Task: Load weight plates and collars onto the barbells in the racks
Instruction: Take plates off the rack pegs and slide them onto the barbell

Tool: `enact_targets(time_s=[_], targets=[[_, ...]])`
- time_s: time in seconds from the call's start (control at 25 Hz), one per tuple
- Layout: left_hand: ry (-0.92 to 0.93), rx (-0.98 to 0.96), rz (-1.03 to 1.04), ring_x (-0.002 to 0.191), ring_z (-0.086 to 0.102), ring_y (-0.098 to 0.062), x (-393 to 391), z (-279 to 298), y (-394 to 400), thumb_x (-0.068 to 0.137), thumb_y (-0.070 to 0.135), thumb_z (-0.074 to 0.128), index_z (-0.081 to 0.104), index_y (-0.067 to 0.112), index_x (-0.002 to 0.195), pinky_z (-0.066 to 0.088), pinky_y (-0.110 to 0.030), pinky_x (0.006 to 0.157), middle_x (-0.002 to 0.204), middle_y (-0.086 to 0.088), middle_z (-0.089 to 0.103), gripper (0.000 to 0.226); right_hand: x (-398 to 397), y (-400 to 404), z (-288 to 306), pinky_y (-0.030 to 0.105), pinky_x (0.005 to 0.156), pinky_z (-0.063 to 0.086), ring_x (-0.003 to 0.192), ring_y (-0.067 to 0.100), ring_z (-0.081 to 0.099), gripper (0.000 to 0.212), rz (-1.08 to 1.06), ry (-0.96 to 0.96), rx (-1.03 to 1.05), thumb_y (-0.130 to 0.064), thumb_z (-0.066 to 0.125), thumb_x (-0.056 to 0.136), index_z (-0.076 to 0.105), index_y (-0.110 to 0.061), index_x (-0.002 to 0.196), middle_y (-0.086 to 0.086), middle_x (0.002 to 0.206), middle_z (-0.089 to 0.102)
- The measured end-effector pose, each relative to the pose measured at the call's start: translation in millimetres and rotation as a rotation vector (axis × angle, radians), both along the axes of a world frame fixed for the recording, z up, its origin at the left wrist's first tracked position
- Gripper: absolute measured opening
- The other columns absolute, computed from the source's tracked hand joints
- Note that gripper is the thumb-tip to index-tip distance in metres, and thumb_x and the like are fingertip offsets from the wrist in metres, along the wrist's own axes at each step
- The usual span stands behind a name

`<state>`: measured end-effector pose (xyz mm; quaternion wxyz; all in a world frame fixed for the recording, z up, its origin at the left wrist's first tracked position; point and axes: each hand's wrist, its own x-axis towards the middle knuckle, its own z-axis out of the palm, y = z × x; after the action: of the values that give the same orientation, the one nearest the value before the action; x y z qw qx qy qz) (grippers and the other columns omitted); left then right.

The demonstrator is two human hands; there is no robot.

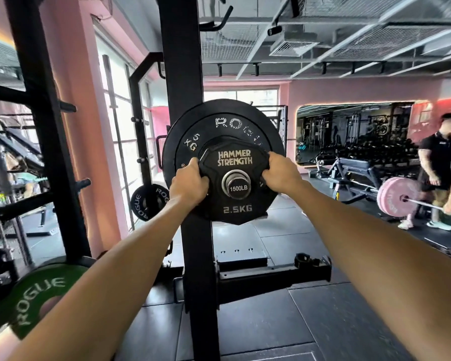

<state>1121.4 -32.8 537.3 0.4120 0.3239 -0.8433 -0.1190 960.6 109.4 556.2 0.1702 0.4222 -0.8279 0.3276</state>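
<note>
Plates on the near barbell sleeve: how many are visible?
2: the Hammer Strength 2.5 kg plate in front, gripped by both hands, and the Rogue 5 kg plate behind it. More may be hidden.

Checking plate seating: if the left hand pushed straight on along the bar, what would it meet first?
Probably the Rogue 5 kg plate right behind the 2.5 kg plate that the left hand grips; any gap between them is hidden.

Left hand [190, 182] curled, gripping; right hand [280, 173] likewise; arms outstretched.
</note>
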Motion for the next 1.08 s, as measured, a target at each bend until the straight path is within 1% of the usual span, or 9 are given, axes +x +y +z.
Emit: enact_targets(time_s=[0.2, 0.44, 0.56, 0.68, 0.8, 0.84, 0.96, 1.04, 1.08], targets=[[-0.033, -0.094, -0.002, 0.093, 0.059, -0.045, 35, 4, 44, 0.085, 0.013, 0.049, 0.045, 0.01, 0.107, 0.042, -0.039, 0.072, 0.102, -0.021, 0.062, 0.023, 43, 48, -2, 0.04, 0.082, 0.051, 0.1, 0.039, 0.06, 0.029, -0.032, -0.023, -0.031, -0.005, 0.049, 0.085, 0.053, -0.007, 0.113, 0.019, 0.109, 0.062], [-0.043, -0.155, 0.052, 0.089, 0.062, -0.042, 78, 33, 70, 0.084, 0.01, 0.049, 0.048, 0.009, 0.118, 0.049, -0.04, 0.074, 0.099, -0.02, 0.066, 0.034, 78, 70, 15, 0.046, 0.088, 0.051, 0.105, 0.04, 0.058, 0.037, -0.008, -0.006, -0.052, -0.005, 0.047, 0.085, 0.052, -0.004, 0.121, 0.02, 0.12, 0.059], [-0.036, -0.152, 0.1, 0.086, 0.06, -0.037, 104, 43, 74, 0.084, 0.01, 0.05, 0.049, 0.01, 0.12, 0.051, -0.041, 0.076, 0.098, -0.017, 0.066, 0.037, 94, 65, 26, 0.042, 0.083, 0.051, 0.103, 0.041, 0.058, 0.025, 0.089, -0.001, -0.067, -0.006, 0.049, 0.084, 0.054, -0.005, 0.109, 0.02, 0.115, 0.06], [-0.051, -0.143, 0.165, 0.088, 0.061, -0.039, 136, 47, 79, 0.084, 0.01, 0.049, 0.05, 0.009, 0.115, 0.051, -0.041, 0.074, 0.097, -0.016, 0.065, 0.03, 113, 55, 29, 0.04, 0.081, 0.051, 0.103, 0.039, 0.058, 0.016, 0.181, 0.003, -0.056, -0.006, 0.05, 0.084, 0.053, -0.009, 0.1, 0.019, 0.11, 0.06], [-0.048, -0.111, 0.261, 0.082, 0.057, -0.033, 178, 42, 84, 0.086, 0.009, 0.048, 0.049, 0.008, 0.113, 0.044, -0.039, 0.068, 0.091, -0.011, 0.06, 0.027, 145, 40, 28, 0.042, 0.088, 0.049, 0.112, 0.04, 0.055, 0.035, 0.261, 0.0, -0.035, -0.008, 0.051, 0.087, 0.052, -0.004, 0.121, 0.021, 0.121, 0.058], [-0.054, -0.102, 0.3, 0.082, 0.056, -0.035, 196, 40, 85, 0.085, 0.009, 0.048, 0.05, 0.008, 0.113, 0.043, -0.039, 0.068, 0.091, -0.013, 0.059, 0.028, 159, 35, 27, 0.042, 0.088, 0.049, 0.111, 0.04, 0.055, 0.036, 0.286, 0.008, -0.022, -0.009, 0.052, 0.086, 0.052, -0.003, 0.121, 0.021, 0.122, 0.057], [-0.055, -0.089, 0.366, 0.092, 0.061, -0.042, 248, 36, 80, 0.081, 0.009, 0.05, 0.05, 0.008, 0.112, 0.048, -0.043, 0.072, 0.099, -0.02, 0.065, 0.031, 205, 15, 24, 0.036, 0.077, 0.046, 0.103, 0.039, 0.058, 0.028, 0.369, 0.013, -0.017, -0.009, 0.052, 0.082, 0.055, -0.005, 0.109, 0.022, 0.115, 0.06], [-0.068, -0.087, 0.398, 0.094, 0.062, -0.042, 287, 33, 72, 0.082, 0.009, 0.052, 0.051, 0.007, 0.113, 0.048, -0.042, 0.072, 0.099, -0.02, 0.066, 0.031, 240, 1, 23, 0.035, 0.076, 0.046, 0.098, 0.038, 0.058, 0.026, 0.416, 0.019, -0.012, -0.007, 0.051, 0.083, 0.055, -0.005, 0.108, 0.02, 0.11, 0.06], [-0.069, -0.084, 0.411, 0.094, 0.061, -0.042, 310, 33, 68, 0.082, 0.009, 0.053, 0.051, 0.007, 0.112, 0.049, -0.042, 0.072, 0.099, -0.02, 0.066, 0.03, 262, -6, 23, 0.034, 0.073, 0.044, 0.092, 0.035, 0.057, 0.02, 0.435, 0.03, -0.01, -0.006, 0.05, 0.084, 0.054, -0.006, 0.104, 0.017, 0.103, 0.059]])
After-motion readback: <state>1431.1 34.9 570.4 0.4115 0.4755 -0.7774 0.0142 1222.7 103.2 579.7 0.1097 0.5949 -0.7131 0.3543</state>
